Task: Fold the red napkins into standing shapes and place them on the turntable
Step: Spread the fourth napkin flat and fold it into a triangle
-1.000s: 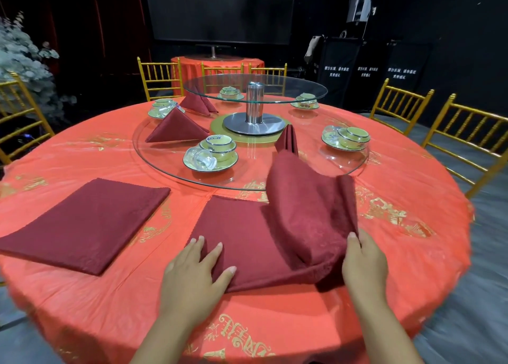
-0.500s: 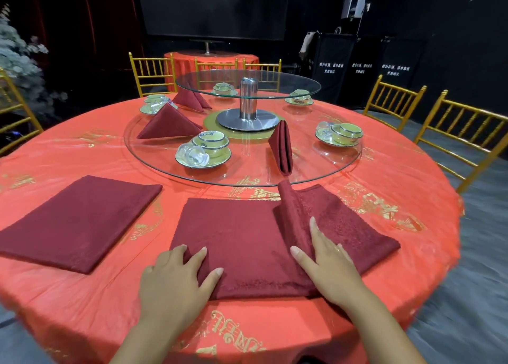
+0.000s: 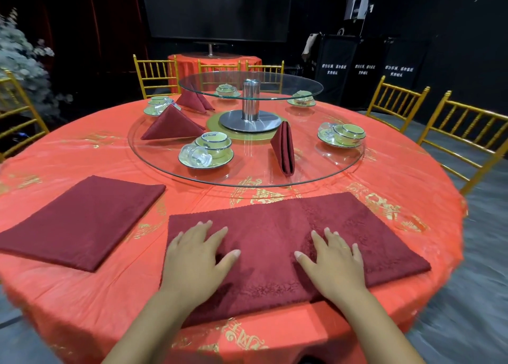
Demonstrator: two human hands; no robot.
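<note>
A dark red napkin (image 3: 275,226) lies spread flat as a wide rectangle on the table right in front of me. My left hand (image 3: 196,256) presses flat on its left half, fingers spread. My right hand (image 3: 334,260) presses flat on its right half. A second red napkin (image 3: 82,221) lies folded square to the left. On the glass turntable (image 3: 343,171) stand three folded napkins: a narrow upright one (image 3: 284,149) at front right, a tent shape (image 3: 171,124) at left, another (image 3: 193,101) behind it.
Cup-and-saucer sets sit on the turntable, one at front (image 3: 209,150) and one at right (image 3: 343,137). A steel post (image 3: 250,100) carries a smaller upper glass tier (image 3: 302,89). Gold chairs (image 3: 467,133) ring the orange-clothed table (image 3: 82,295).
The right half of the napkin, lifted by my right hand a second ago, has been laid down to the right. Both hands now press the opened napkin flat.
</note>
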